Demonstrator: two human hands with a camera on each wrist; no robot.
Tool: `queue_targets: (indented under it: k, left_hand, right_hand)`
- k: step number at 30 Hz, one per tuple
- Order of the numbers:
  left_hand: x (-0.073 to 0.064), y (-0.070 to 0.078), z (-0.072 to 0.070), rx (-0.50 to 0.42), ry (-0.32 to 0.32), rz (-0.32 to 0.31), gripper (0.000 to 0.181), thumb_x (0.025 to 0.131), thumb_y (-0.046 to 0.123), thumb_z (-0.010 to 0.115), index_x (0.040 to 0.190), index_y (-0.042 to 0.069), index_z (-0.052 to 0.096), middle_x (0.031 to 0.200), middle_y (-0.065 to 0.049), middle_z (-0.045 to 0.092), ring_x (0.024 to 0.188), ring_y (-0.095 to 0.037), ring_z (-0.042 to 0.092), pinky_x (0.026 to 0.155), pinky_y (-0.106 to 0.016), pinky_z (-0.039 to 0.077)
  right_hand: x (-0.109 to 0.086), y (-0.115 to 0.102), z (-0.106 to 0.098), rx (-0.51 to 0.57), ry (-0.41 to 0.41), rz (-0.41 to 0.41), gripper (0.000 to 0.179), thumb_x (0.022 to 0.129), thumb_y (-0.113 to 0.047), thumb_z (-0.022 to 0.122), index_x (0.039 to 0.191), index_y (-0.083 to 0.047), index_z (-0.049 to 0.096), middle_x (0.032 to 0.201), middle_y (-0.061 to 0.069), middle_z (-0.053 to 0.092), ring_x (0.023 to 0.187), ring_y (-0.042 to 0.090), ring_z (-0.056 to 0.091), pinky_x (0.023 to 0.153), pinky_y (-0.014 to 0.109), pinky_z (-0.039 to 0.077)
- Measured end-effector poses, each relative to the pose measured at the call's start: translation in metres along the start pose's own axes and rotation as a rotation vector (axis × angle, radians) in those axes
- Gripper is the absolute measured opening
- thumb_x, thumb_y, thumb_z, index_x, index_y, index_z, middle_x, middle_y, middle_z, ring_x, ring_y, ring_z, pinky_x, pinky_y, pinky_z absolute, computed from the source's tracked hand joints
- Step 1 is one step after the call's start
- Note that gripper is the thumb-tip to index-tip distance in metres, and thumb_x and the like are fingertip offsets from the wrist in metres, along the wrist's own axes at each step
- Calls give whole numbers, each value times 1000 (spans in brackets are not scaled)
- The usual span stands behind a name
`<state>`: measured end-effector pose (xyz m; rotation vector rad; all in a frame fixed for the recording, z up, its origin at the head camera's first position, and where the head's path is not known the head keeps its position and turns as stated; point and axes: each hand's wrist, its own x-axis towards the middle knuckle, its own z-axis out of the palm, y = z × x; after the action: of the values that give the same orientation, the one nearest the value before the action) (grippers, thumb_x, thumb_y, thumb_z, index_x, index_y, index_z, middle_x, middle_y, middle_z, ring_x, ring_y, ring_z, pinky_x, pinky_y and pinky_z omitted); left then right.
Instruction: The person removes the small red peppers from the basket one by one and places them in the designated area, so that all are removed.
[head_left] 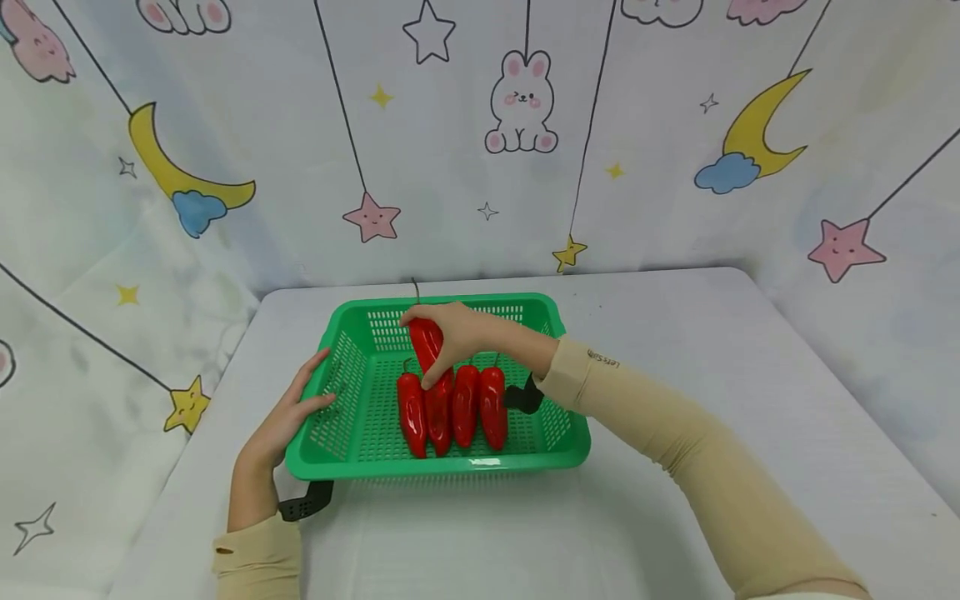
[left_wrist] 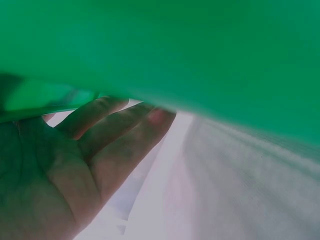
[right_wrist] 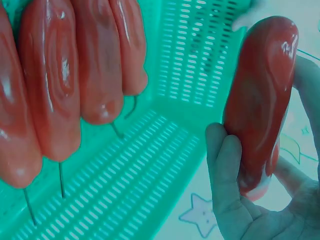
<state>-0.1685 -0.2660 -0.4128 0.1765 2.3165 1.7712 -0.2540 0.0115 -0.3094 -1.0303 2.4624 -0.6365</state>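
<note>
My right hand [head_left: 457,333] grips a glossy red chili pepper [head_left: 426,340] over the back half of a green plastic basket [head_left: 442,468]. Its thin stem points up past the back rim. In the right wrist view the fingers curl round one end of this pepper [right_wrist: 262,95]. Below, several more red peppers [head_left: 465,408] lie side by side on the basket floor, their stems toward the back. My left hand [head_left: 281,417] holds the basket's left side, thumb over the rim and fingers along the outside. The left wrist view shows those fingers [left_wrist: 125,145] extended beneath the green edge.
The basket stands on a table with a white cover [head_left: 675,333]. Behind it hangs a pale cloth [head_left: 465,167] printed with moons, stars and rabbits. A black wrist strap [head_left: 306,502] sits below the left hand, and another black piece [head_left: 525,397] overlaps the basket's right part.
</note>
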Motion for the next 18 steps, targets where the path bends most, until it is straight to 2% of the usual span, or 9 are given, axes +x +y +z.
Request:
queue_targets:
  k: [5, 11, 18]
  left_hand:
    - [-1, 0, 1, 12, 7, 8, 67, 95, 17, 46, 148, 28, 6, 151, -11, -3, 126, -36, 20, 85, -39, 36]
    - [0, 1, 1, -18, 5, 10, 68, 95, 16, 46, 148, 27, 5, 150, -12, -2, 123, -37, 25, 79, -33, 43]
    - [-1, 0, 0, -38, 0, -1, 68, 96, 16, 46, 148, 28, 5, 150, -14, 0, 120, -38, 28, 76, -35, 45]
  right_hand:
    - [-14, 5, -9, 26, 15, 2, 81, 67, -32, 81, 135, -21, 38, 114, -1, 51, 100, 14, 48, 73, 24, 47]
    - [-26, 13, -17, 54, 39, -17, 80, 66, -33, 81, 133, -20, 39, 112, 0, 52, 98, 15, 50, 72, 25, 48]
    - [-45, 21, -25, 107, 63, -31, 80, 67, -31, 82, 133, -18, 39, 117, 2, 50, 102, 17, 49, 72, 26, 49]
